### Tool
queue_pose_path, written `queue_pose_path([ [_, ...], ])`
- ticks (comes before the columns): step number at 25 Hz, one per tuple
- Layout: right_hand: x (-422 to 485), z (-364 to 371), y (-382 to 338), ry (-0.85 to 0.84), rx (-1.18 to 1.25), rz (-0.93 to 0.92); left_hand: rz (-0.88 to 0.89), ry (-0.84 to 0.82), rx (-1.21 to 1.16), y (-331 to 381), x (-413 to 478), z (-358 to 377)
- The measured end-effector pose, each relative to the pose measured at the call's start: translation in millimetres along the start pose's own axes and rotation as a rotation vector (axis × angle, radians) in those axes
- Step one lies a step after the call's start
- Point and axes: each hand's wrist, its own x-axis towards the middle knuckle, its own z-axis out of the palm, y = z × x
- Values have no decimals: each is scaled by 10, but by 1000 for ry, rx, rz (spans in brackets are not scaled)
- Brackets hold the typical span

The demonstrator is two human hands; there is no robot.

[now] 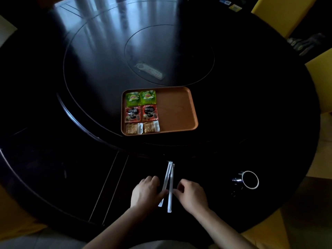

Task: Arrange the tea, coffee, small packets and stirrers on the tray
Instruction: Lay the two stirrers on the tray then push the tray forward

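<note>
Table (71, 87): a large, round, dark, glossy top is seen filling most of the view; window light is reflected across it toward 12 o'clock, and a round inset disc is set at its centre.
Room: dim light is noted; yellow seats (319, 83) are placed around the rim from 1 to 4 o'clock.
Tray (176, 108): an orange-brown rectangular tray is set just below the table's centre, its right half left bare.
Packets on tray: two green tea sachets (140, 98) are laid side by side at the tray's 11 o'clock corner; two red coffee sachets (141, 114) are lined up just beneath them; two small brown packets (142, 128) are lined up along the near edge at 7 o'clock.
Mug (247, 180): a dark mug with a white rim is seen lying on its side near the table edge at 4 o'clock.
Remote-like object (150, 71): it is lying on the inset disc, at 12 o'clock from the tray; detail is blurred.
Stirrers (168, 184): two white-wrapped sticks are laid on the table at 6 o'clock from the tray, well apart from it, touching at the far ends and splayed toward the person.
Left hand (146, 192): it is loosely curled, fingertips resting on the left stick.
Right hand (191, 194): it is loosely curled, thumb and forefinger brought against the right stick; a firm pinch cannot be told.
</note>
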Motion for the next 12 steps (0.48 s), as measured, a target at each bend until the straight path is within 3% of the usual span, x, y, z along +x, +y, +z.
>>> queue_pose_path([
  [12,16,74,-63,49,-56,74,-42,135,69,97,-94,-67],
])
